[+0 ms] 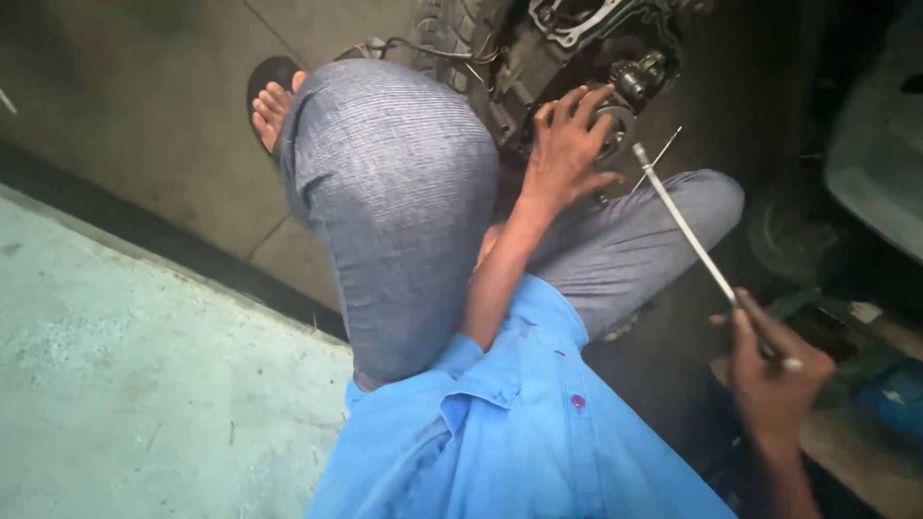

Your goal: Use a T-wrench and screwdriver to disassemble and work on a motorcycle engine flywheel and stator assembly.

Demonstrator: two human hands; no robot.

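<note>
My left hand (567, 144) rests with spread fingers on a round metal part (620, 127) of a dark, greasy engine (567, 48) in front of me. My right hand (774, 370) is closed around the lower end of a long thin metal rod (687, 231). The rod slants up and to the left, and its tip ends close to the round part, just right of my left hand. I am squatting, and my grey-trousered knees (394, 202) frame the left arm.
A knobbly tyre (447, 29) stands left of the engine with wires running across it. My sandalled foot (272, 101) is on the concrete floor. A raised pale concrete slab (125, 384) fills the lower left. Dark clutter and a blue object (889, 394) lie at the right.
</note>
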